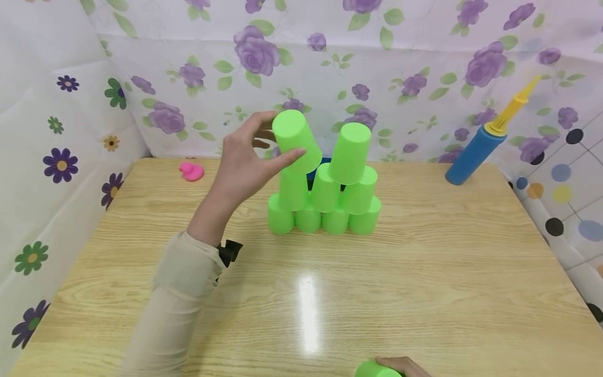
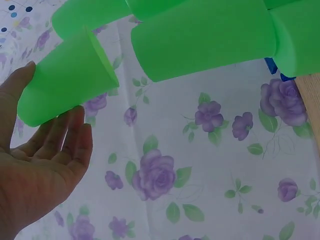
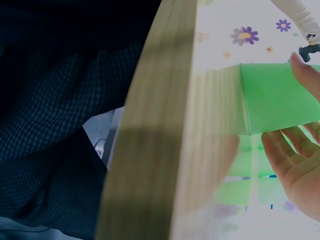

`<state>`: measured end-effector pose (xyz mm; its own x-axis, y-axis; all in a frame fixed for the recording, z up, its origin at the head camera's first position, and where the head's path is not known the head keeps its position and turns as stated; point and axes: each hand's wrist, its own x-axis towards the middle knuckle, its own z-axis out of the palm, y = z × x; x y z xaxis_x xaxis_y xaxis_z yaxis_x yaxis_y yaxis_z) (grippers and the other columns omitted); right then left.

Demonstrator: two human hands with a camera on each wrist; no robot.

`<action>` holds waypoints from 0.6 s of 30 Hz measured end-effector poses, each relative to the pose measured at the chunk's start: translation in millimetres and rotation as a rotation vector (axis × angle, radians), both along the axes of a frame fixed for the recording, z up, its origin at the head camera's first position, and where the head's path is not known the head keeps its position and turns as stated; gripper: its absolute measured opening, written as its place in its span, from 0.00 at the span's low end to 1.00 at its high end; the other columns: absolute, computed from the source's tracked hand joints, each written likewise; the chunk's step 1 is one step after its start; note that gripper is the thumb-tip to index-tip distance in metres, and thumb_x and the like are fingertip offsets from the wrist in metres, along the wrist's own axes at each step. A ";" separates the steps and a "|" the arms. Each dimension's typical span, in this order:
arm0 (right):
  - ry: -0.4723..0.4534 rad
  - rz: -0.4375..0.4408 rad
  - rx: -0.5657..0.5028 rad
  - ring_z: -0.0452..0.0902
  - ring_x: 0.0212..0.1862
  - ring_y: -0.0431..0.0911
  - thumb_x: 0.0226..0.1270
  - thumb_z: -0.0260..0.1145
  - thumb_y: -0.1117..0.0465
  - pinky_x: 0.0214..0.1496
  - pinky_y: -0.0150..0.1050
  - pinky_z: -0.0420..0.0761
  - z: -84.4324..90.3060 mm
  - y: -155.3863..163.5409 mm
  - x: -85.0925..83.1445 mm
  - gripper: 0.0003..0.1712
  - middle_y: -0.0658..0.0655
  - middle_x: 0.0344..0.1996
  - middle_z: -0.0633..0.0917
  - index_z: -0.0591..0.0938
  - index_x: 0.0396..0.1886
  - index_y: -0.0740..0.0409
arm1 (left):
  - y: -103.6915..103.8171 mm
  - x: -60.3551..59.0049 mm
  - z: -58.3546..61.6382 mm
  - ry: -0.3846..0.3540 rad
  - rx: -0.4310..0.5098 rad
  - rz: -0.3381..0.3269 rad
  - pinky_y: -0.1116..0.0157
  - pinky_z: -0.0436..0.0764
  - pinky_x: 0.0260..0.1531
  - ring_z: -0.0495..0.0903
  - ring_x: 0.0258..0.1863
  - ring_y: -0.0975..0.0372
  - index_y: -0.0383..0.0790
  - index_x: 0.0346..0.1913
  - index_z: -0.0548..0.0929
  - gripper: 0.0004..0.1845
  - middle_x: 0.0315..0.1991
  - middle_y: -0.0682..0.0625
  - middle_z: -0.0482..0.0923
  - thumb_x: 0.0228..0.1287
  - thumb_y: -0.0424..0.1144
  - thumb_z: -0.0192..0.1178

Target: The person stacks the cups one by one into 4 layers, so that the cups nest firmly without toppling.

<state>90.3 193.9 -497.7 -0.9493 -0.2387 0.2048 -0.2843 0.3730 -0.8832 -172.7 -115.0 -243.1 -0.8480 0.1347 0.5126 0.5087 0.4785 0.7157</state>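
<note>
I had the left hand [image 1: 245, 162] raised at the 10 o'clock side of the stack, thumb and fingers closed lightly around an inverted bright green plastic cup [image 1: 294, 140], tilted, its rim just above the stack's upper left. The left wrist view showed the fingers [image 2: 70, 135] nearly straight along the cup wall, so the hold was a loose pinch, not a clamp. The right hand [image 1: 405, 366] rested at the 6 o'clock edge of the light wooden table [image 1: 447, 272], fingers curled around a second green plastic cup [image 1: 374, 370]. I judged these cups light, thin-walled and smooth: they should flex under pressure and slip if squeezed at the taper, so the mid-wall, held gently on opposite sides, seemed the right place to hold. A nudge could topple the pyramid of green cups [image 1: 325, 201]. Count: four cups in the bottom row, three in the second, one set on the third level, plus one in each hand, ten in all. At 2 o'clock lay one blue balloon pump with a yellow nozzle [image 1: 485, 144]; at 10 o'clock, one small pink rubber duck [image 1: 191, 171].
</note>
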 end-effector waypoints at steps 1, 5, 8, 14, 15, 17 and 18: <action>0.002 0.010 -0.002 0.83 0.35 0.41 0.50 0.71 0.70 0.32 0.33 0.83 -1.2 0.8 -0.2 0.26 0.49 0.38 0.83 0.77 0.51 0.57 | 1.5 -2.2 0.5 -0.015 -0.006 -0.004 0.69 0.76 0.44 0.78 0.40 0.66 0.44 0.56 0.75 0.31 0.45 0.55 0.80 0.47 0.45 0.73; 0.007 0.017 -0.014 0.83 0.35 0.40 0.51 0.70 0.72 0.32 0.33 0.83 -4.4 1.9 0.8 0.25 0.49 0.38 0.83 0.77 0.51 0.57 | 6.2 -12.1 -0.6 -0.095 -0.040 -0.027 0.66 0.76 0.44 0.78 0.41 0.65 0.45 0.56 0.74 0.30 0.44 0.54 0.80 0.49 0.47 0.71; 0.031 0.035 -0.028 0.83 0.34 0.40 0.52 0.68 0.74 0.31 0.32 0.83 -5.8 1.9 0.9 0.24 0.50 0.38 0.83 0.77 0.51 0.60 | 7.3 -16.2 -4.1 -0.164 -0.060 -0.039 0.63 0.76 0.44 0.78 0.44 0.64 0.45 0.57 0.72 0.31 0.47 0.54 0.80 0.50 0.48 0.71; 0.017 -0.032 -0.016 0.83 0.32 0.39 0.51 0.70 0.72 0.29 0.31 0.82 -3.0 -2.7 1.1 0.23 0.48 0.35 0.83 0.79 0.49 0.57 | 7.7 -19.3 -9.0 -0.196 -0.071 -0.054 0.61 0.74 0.47 0.78 0.47 0.63 0.46 0.58 0.72 0.32 0.49 0.52 0.80 0.50 0.49 0.71; 0.009 -0.048 -0.012 0.83 0.32 0.39 0.50 0.71 0.71 0.29 0.32 0.82 -1.6 -3.9 1.0 0.23 0.48 0.34 0.83 0.79 0.48 0.57 | 7.8 -19.8 -9.0 -0.193 -0.072 -0.058 0.60 0.74 0.47 0.78 0.47 0.63 0.46 0.58 0.72 0.32 0.49 0.53 0.80 0.50 0.49 0.71; -0.011 -0.072 -0.008 0.82 0.31 0.38 0.50 0.71 0.71 0.28 0.32 0.82 3.2 -5.9 0.6 0.22 0.47 0.34 0.83 0.79 0.47 0.55 | 7.8 -20.5 -8.9 -0.191 -0.075 -0.068 0.60 0.74 0.48 0.78 0.47 0.63 0.47 0.58 0.72 0.32 0.49 0.53 0.80 0.50 0.48 0.71; -0.012 -0.068 -0.007 0.82 0.32 0.39 0.50 0.71 0.71 0.28 0.33 0.82 6.5 -6.4 0.1 0.22 0.47 0.34 0.83 0.79 0.47 0.56 | 7.8 -20.9 -8.7 -0.193 -0.078 -0.074 0.60 0.74 0.48 0.78 0.48 0.63 0.47 0.59 0.72 0.32 0.49 0.53 0.80 0.50 0.48 0.70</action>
